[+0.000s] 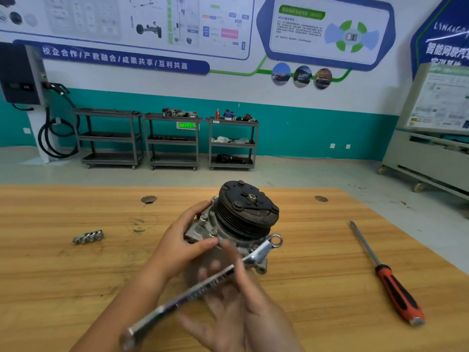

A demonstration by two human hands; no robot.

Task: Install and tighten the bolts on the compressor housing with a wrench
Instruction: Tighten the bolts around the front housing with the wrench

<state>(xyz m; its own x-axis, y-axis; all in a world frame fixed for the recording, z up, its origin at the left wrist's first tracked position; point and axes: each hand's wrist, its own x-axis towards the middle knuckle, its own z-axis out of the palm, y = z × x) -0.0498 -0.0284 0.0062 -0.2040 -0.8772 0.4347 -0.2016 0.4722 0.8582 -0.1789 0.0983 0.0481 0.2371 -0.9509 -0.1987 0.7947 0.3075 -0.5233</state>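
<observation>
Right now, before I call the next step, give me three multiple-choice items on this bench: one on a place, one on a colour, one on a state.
1. Where does the screwdriver lie on the table?
A. right of the compressor
B. left of it
C. on top of it
2. What colour is the screwdriver's handle?
A. blue
B. orange and black
C. yellow
3. What is the right hand doing?
A. lying flat on the table
B. gripping the screwdriver
C. holding the wrench
Answers: 1 A, it lies apart on the table's right side. 2 B, an orange grip with black insets. 3 C, the wrench runs through its blurred fingers.
</observation>
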